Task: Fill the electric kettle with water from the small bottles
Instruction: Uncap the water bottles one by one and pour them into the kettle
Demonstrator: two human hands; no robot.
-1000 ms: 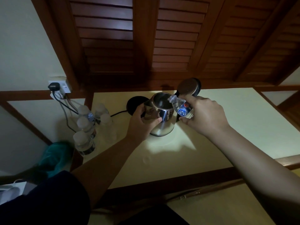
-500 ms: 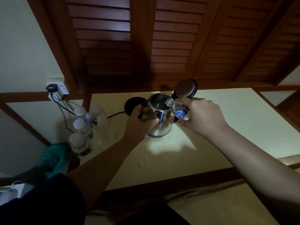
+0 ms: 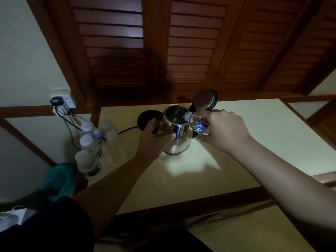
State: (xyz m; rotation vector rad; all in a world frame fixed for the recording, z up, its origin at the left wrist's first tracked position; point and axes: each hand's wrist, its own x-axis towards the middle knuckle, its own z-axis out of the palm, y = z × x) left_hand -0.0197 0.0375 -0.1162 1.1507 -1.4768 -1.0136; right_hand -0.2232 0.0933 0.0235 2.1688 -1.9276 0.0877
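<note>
A steel electric kettle [image 3: 179, 140] stands on the pale tabletop [image 3: 254, 142] with its lid [image 3: 204, 99] flipped up at the back. My left hand [image 3: 154, 140] grips the kettle's left side. My right hand [image 3: 223, 128] holds a small water bottle [image 3: 197, 123] with a blue label, tilted so its uncapped neck lies over the kettle's open rim. Whether water is flowing is too dark to tell.
The black kettle base [image 3: 147, 118] sits behind the kettle, its cord running left to a wall socket [image 3: 62, 102]. Several capped small bottles [image 3: 89, 148] cluster at the table's left edge. A teal cloth [image 3: 58, 180] lies below them. Wooden louvred shutters [image 3: 163, 42] rise behind.
The bottle's neck has tipped further down over the kettle's opening. My left hand keeps its hold on the kettle.
</note>
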